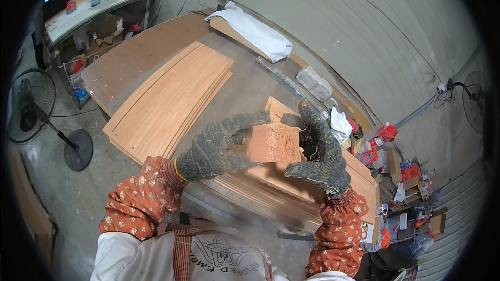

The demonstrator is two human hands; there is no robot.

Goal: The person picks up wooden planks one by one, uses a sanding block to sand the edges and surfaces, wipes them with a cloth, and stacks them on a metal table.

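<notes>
A block (274,143) with a rough, dusty orange-tan face is between my two gloved hands, above a stack of wooden panels (351,171). My left hand (220,146), in a dark knitted glove, grips the block's left side with fingers and thumb. My right hand (322,150), in a matching worn glove, is curved around the right side with its fingers apart; a dark gap shows between palm and block, and I cannot tell whether it touches. A second stack of wooden panels (172,97), with grooves along the edges, lies to the left on the worktable (150,45).
A white cloth (254,33) covers a board at the table's back edge, near a clear plastic container (314,83). A pedestal fan (78,150) stands on the floor at left, before a cluttered side table (105,3). Shelves (414,195) with mixed items are at right.
</notes>
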